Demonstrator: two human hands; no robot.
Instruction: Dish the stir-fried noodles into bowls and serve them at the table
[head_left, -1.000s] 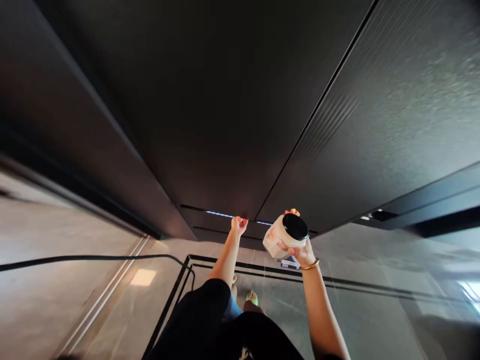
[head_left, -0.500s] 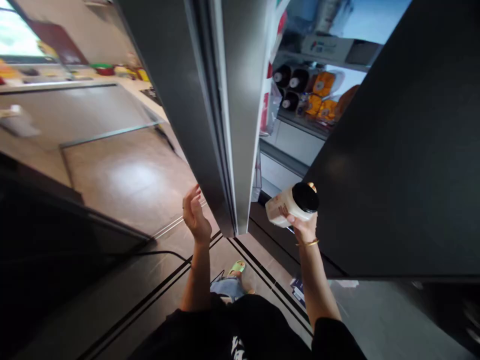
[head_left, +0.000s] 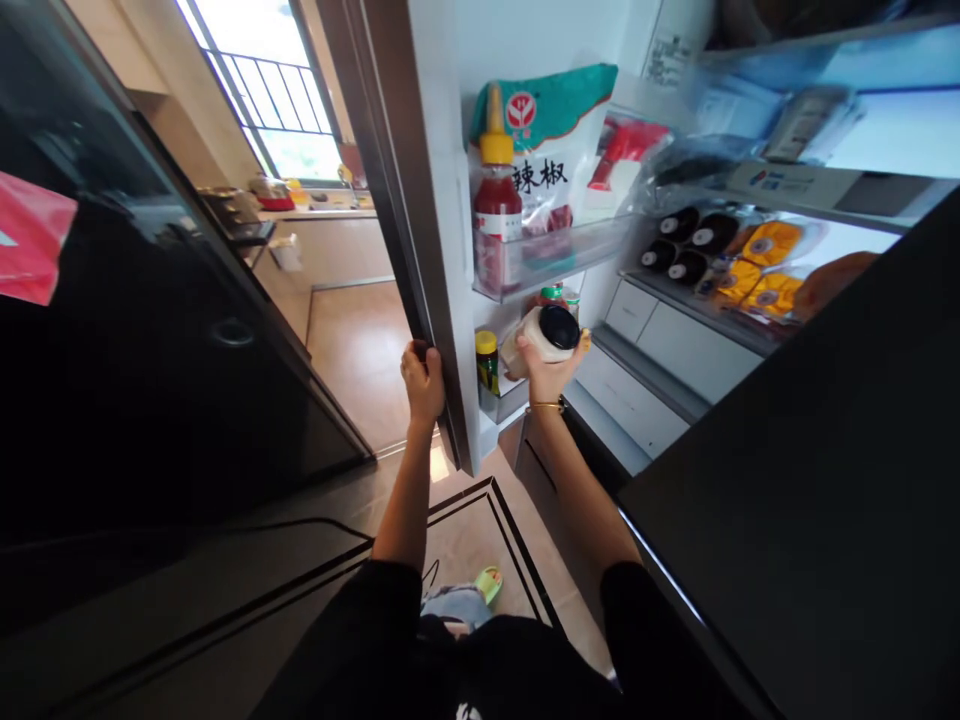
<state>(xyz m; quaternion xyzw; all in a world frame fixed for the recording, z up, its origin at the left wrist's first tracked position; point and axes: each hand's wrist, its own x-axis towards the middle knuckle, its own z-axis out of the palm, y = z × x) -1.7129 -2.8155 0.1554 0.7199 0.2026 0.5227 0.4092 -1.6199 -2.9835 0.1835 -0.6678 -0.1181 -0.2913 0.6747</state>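
My right hand (head_left: 553,372) is wrapped round a pale jar with a black lid (head_left: 541,335), tilted at the lower shelf of the fridge door (head_left: 442,250). Whether the jar touches the shelf I cannot tell. Beside it on that shelf stands a yellow-capped jar (head_left: 487,362); green-lidded jars (head_left: 553,293) show behind. My left hand (head_left: 424,382) grips the outer edge of the door, fingers curled round it. Above, the upper door shelf (head_left: 540,258) holds a red sauce bottle with a yellow nozzle cap (head_left: 497,205) and a green and white bag (head_left: 551,140).
Inside the fridge, dark bottles (head_left: 686,245) and orange packets (head_left: 765,265) lie on a shelf above white drawers (head_left: 641,340). Another dark fridge door (head_left: 840,480) blocks the right side. A black cable (head_left: 315,522) runs along the floor at left; a kitchen counter (head_left: 330,213) is beyond.
The left door has swung wider, showing its shelves. My left hand has closed on its edge. My right hand has carried the jar up and left to the lower door shelf.
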